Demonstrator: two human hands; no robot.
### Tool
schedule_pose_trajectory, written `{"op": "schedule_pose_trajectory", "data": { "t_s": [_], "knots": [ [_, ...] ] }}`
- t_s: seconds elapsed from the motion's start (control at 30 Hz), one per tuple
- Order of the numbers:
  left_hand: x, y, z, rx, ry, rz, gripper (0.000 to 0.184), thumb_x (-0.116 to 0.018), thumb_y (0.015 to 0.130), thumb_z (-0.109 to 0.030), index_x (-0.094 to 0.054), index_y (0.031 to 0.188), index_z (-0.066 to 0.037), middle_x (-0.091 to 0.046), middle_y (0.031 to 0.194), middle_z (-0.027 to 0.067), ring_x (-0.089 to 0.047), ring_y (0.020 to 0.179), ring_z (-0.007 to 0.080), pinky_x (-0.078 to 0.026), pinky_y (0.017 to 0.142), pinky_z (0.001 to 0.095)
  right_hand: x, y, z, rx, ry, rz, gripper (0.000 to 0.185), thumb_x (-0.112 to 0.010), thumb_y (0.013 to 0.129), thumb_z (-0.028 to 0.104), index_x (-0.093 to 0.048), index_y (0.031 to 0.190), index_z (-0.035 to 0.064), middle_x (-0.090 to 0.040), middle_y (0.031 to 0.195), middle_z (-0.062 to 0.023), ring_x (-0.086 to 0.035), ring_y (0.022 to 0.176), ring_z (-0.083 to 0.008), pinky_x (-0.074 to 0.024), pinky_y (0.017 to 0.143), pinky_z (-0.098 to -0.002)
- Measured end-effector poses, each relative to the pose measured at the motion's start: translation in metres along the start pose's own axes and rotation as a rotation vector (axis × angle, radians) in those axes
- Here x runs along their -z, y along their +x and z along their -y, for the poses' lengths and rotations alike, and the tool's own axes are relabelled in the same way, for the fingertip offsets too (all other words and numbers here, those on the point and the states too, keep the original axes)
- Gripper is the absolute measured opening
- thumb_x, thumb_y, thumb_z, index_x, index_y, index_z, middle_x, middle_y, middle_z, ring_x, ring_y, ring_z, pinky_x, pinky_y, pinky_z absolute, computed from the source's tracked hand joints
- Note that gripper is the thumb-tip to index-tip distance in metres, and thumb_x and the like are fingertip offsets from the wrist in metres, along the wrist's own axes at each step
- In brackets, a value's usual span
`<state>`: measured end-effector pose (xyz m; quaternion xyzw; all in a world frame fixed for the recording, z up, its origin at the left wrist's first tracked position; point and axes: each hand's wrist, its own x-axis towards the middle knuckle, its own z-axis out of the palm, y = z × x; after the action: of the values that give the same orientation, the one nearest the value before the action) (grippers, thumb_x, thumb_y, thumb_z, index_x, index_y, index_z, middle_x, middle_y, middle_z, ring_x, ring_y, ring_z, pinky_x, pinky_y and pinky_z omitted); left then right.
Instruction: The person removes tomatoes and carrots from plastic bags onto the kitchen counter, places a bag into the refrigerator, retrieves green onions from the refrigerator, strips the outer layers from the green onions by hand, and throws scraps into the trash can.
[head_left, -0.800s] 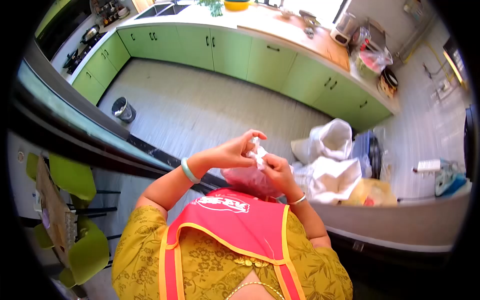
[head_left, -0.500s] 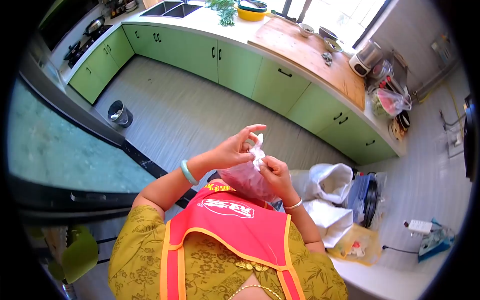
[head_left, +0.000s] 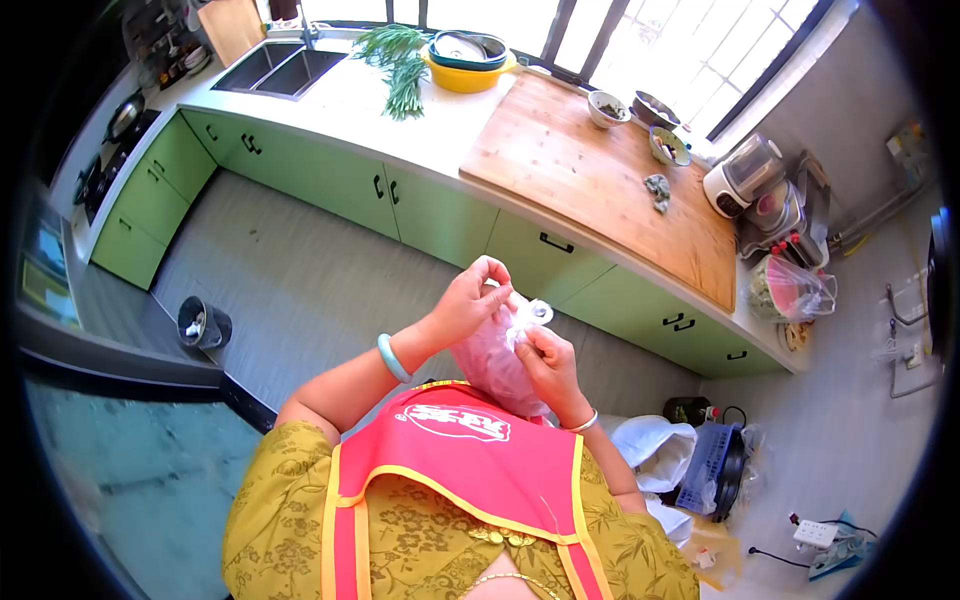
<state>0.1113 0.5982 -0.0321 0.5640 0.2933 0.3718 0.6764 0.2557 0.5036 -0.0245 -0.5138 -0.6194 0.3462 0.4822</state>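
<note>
A thin, translucent plastic bag (head_left: 490, 365) with pinkish contents hangs in front of my red apron. What is inside cannot be made out. The gathered white neck of the bag is twisted into a knot, with a small loop sticking up. My left hand (head_left: 468, 303), with a pale green bangle on the wrist, pinches the bag's neck on the left side of the knot. On the other side, my right hand (head_left: 552, 365) is closed on the knotted plastic, thumb against the fingers.
A wooden board (head_left: 570, 150) lies on the counter with several bowls and a grey cloth (head_left: 657, 192). Green stalks (head_left: 400, 75) lie beside a yellow basin (head_left: 465, 78). A waste bin (head_left: 205, 325) stands on the floor at left; white sacks (head_left: 655, 450) and a blue crate (head_left: 706, 468) are at right.
The view has swung nearer to the counter. My hands have shifted over the bag's neck, where a white loop now shows, and more of the pinkish bag is visible between them.
</note>
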Motion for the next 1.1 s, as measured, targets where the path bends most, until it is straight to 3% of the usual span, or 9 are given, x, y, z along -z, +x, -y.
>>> {"op": "schedule_pose_trajectory", "data": {
  "t_s": [0.1, 0.17, 0.3, 0.43, 0.57, 0.67, 0.77, 0.83, 1.1],
  "knots": [
    [0.023, 0.050, 0.006, -0.003, 0.082, 0.001, 0.014, -0.053, 0.088, -0.015, -0.051, 0.090, -0.002, -0.054, 0.079, 0.0032, -0.055, 0.070, 0.0089, -0.045, 0.063, 0.0202, 0.007, 0.054, -0.028, -0.072, 0.026, -0.019, 0.015, -0.056, 0.076, 0.000, -0.045, 0.066, -0.0021, -0.036, 0.056, -0.0072, -0.037, 0.054, -0.0144, -0.0326, 0.049, -0.0273],
    [0.034, 0.085, 0.014, -0.196, 0.261, 0.025, 0.021, -0.054, 0.086, -0.018, -0.056, 0.079, 0.001, -0.056, 0.085, 0.0059, -0.054, 0.072, 0.0120, -0.045, 0.064, 0.0253, 0.016, 0.094, -0.047, -0.042, -0.012, 0.021, 0.015, -0.056, 0.077, 0.003, -0.046, 0.067, -0.0019, -0.038, 0.057, -0.0089, -0.038, 0.052, -0.0163, -0.0339, 0.049, -0.0290],
    [0.048, 0.165, 0.002, -0.126, 0.503, 0.029, 0.025, -0.064, 0.079, -0.024, -0.058, 0.076, 0.000, -0.053, 0.079, 0.0066, -0.052, 0.070, 0.0127, -0.043, 0.061, 0.0264, 0.040, 0.176, -0.091, 0.073, 0.015, 0.050, 0.015, -0.057, 0.079, 0.005, -0.049, 0.068, -0.0019, -0.045, 0.059, -0.0117, -0.043, 0.051, -0.0206, -0.0356, 0.050, -0.0324],
    [0.049, 0.250, -0.011, 0.046, 0.263, -0.032, 0.019, -0.062, 0.080, -0.018, -0.058, 0.081, 0.000, -0.056, 0.071, 0.0027, -0.051, 0.063, 0.0074, -0.042, 0.057, 0.0217, 0.079, 0.261, -0.108, 0.052, 0.028, 0.107, 0.013, -0.058, 0.078, 0.005, -0.051, 0.070, -0.0016, -0.046, 0.059, -0.0110, -0.043, 0.052, -0.0171, -0.0370, 0.050, -0.0300],
    [0.060, 0.329, 0.013, -0.048, 0.244, -0.123, 0.016, -0.058, 0.083, -0.016, -0.057, 0.084, 0.000, -0.057, 0.071, 0.0002, -0.050, 0.061, 0.0051, -0.040, 0.055, 0.0198, 0.104, 0.336, -0.149, 0.000, -0.009, 0.164, 0.011, -0.058, 0.078, 0.006, -0.053, 0.071, -0.0006, -0.046, 0.060, -0.0133, -0.046, 0.053, -0.0194, -0.0384, 0.051, -0.0308],
    [0.069, 0.372, 0.034, -0.058, 0.026, -0.308, 0.014, -0.055, 0.085, -0.014, -0.056, 0.080, -0.002, -0.054, 0.069, -0.0022, -0.047, 0.061, 0.0040, -0.038, 0.053, 0.0200, 0.111, 0.372, -0.177, 0.098, -0.109, 0.132, 0.015, -0.058, 0.079, 0.007, -0.051, 0.070, -0.0018, -0.042, 0.057, -0.0077, -0.038, 0.054, -0.0109, -0.0343, 0.049, -0.0276],
    [0.083, 0.415, 0.019, -0.045, -0.066, -0.363, 0.012, -0.054, 0.087, -0.015, -0.055, 0.082, -0.004, -0.052, 0.070, -0.0023, -0.046, 0.063, 0.0039, -0.038, 0.058, 0.0180, 0.117, 0.407, -0.198, 0.201, -0.274, 0.071, 0.021, -0.060, 0.078, 0.012, -0.048, 0.067, -0.0012, -0.043, 0.059, -0.0142, -0.041, 0.052, -0.0216, -0.0354, 0.050, -0.0331],
    [0.102, 0.444, 0.020, -0.066, -0.095, -0.407, 0.016, -0.054, 0.087, -0.019, -0.055, 0.079, -0.005, -0.052, 0.067, -0.0022, -0.046, 0.062, 0.0047, -0.038, 0.059, 0.0186, 0.120, 0.415, -0.214, 0.020, -0.274, 0.017, 0.023, -0.060, 0.079, 0.014, -0.048, 0.066, -0.0012, -0.044, 0.059, -0.0144, -0.042, 0.052, -0.0236, -0.0351, 0.049, -0.0338],
    [0.130, 0.500, -0.002, 0.091, -0.183, -0.034, 0.014, -0.052, 0.088, -0.016, -0.057, 0.086, -0.004, -0.058, 0.077, 0.0009, -0.053, 0.068, 0.0073, -0.042, 0.062, 0.0195, 0.117, 0.420, -0.222, -0.211, -0.212, -0.160, 0.016, -0.062, 0.079, 0.014, -0.058, 0.075, -0.0013, -0.050, 0.063, -0.0048, -0.046, 0.057, -0.0124, -0.0381, 0.052, -0.0268]
  ]
}}
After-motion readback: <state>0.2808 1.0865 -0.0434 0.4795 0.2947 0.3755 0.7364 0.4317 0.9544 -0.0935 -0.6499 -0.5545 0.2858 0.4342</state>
